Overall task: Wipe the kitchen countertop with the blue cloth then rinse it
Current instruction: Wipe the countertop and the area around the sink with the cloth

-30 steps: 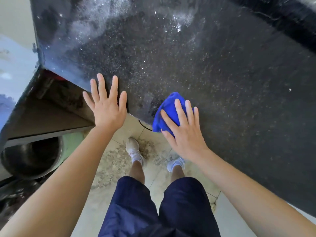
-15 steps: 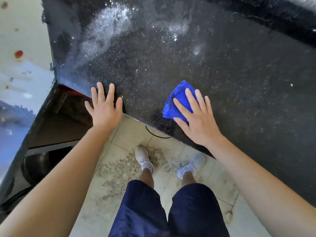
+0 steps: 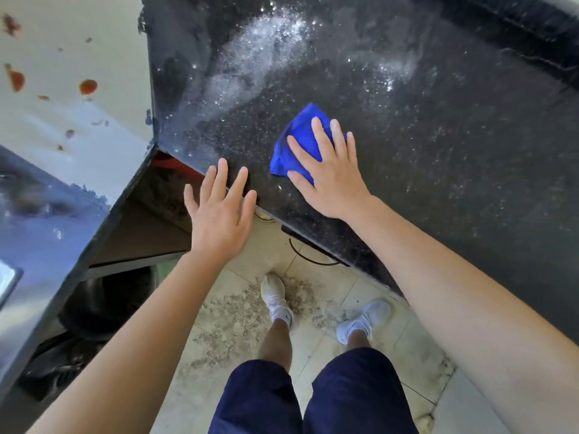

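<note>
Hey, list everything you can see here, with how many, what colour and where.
countertop: one, black speckled, upper right
cloth: one, blue, on the countertop near its front edge
smear: one, whitish, on the countertop beyond the cloth
wall: one, pale with red spots, upper left
floor: one, beige tiles, below the countertop edge
shoes: two, white, on the floor
shorts: one pair, navy, bottom centre
left hand: one, fingers spread, at the countertop's front edge
right hand: one, fingers straight, pressing the cloth

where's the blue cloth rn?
Head view, centre: the blue cloth lies on the black countertop near its front edge, pressed under the flat right hand, just right of the left hand.
</note>
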{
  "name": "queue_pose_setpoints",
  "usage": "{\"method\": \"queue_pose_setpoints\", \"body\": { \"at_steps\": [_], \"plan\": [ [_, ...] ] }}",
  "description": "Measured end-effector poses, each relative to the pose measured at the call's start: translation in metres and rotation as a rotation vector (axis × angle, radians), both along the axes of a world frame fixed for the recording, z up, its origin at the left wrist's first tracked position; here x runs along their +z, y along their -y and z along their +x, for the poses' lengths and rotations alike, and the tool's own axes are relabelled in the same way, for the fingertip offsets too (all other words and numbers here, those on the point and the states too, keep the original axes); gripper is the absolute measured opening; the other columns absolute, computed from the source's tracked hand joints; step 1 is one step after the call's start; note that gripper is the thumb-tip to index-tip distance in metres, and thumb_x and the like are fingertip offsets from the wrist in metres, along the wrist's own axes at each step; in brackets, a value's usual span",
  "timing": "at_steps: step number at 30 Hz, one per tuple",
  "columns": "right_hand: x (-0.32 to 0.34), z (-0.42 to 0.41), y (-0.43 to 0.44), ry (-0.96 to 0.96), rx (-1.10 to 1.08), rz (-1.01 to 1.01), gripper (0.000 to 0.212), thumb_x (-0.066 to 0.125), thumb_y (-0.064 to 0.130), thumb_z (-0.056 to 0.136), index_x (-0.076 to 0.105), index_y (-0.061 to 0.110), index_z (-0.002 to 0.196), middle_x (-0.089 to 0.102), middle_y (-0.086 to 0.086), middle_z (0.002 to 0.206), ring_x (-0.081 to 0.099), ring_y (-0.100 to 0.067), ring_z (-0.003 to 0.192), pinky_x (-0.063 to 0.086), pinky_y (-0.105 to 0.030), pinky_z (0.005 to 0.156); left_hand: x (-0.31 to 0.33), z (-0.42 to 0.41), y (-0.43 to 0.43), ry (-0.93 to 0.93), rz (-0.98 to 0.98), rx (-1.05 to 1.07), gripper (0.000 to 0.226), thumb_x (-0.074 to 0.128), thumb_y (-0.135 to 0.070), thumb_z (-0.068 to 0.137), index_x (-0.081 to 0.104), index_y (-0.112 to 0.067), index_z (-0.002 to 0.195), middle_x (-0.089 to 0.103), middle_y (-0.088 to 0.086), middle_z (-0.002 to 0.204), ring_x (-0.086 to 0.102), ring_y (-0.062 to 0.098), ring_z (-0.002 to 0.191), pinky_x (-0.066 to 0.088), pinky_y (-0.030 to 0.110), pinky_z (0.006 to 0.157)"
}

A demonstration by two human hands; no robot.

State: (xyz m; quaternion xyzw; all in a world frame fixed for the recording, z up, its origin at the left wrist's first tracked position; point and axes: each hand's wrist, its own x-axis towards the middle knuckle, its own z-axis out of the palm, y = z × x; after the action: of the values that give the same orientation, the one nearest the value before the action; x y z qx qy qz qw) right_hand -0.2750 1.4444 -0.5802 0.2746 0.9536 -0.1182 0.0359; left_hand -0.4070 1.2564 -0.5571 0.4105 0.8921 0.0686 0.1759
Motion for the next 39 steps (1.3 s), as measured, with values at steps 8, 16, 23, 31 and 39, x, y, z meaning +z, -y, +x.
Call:
{"method": "queue_pose_setpoints", "body": {
  "at_steps": [8,16,23,31,39],
  "plan": [
    [-0.005,-0.048,0.019,-0.064,0.005,-0.030,0.058,0.035,0.053,0.102,0.033,0.029,0.155,0.014,-0.016,0.166,0.008,-0.045,0.151,0.010,-0.059,0.120,-0.012,-0.058,0.028,-0.027,-0.032,0.130,0.057,0.022,-0.051,0.105,0.015,-0.032,0.158,-0.005,0.005,0.167,-0.009,0.024,0.153,0.000,0.058,0.121],
    [0.013,0.099,0.072,0.116,-0.095,-0.133,0.057,0.038,0.051,0.102,0.034,0.029,0.154,0.002,-0.011,0.168,-0.006,-0.039,0.153,0.004,-0.059,0.122,-0.028,-0.061,0.022,0.028,0.053,0.172,0.052,0.024,-0.046,0.106,0.019,-0.033,0.157,0.000,0.003,0.167,0.017,0.024,0.151,0.010,0.061,0.119],
    [0.009,-0.043,0.059,0.067,0.004,-0.115,0.057,0.033,0.054,0.104,0.025,0.034,0.157,-0.001,-0.014,0.167,-0.005,-0.044,0.151,0.002,-0.061,0.121,-0.024,-0.079,0.029,0.045,0.060,0.093,0.054,0.021,-0.052,0.104,0.025,-0.034,0.155,0.006,0.003,0.167,0.010,0.030,0.152,0.010,0.060,0.119],
    [0.005,-0.134,0.016,0.055,0.080,-0.082,0.061,0.030,0.059,0.102,0.019,0.037,0.158,-0.001,-0.009,0.168,-0.005,-0.038,0.153,0.002,-0.058,0.122,-0.005,-0.090,0.030,-0.018,-0.053,0.005,0.064,0.017,-0.065,0.100,0.021,-0.036,0.156,0.005,0.004,0.167,-0.006,0.027,0.153,0.005,0.058,0.121],
    [0.014,0.093,-0.032,0.150,-0.337,-0.135,0.061,0.027,0.065,0.100,0.017,0.044,0.157,-0.012,0.004,0.168,-0.012,-0.026,0.154,0.001,-0.051,0.124,-0.017,-0.054,-0.050,-0.056,0.063,-0.272,0.065,0.029,-0.061,0.100,0.024,-0.030,0.157,0.004,0.010,0.167,-0.002,0.034,0.153,0.008,0.064,0.118]
  ]
}}
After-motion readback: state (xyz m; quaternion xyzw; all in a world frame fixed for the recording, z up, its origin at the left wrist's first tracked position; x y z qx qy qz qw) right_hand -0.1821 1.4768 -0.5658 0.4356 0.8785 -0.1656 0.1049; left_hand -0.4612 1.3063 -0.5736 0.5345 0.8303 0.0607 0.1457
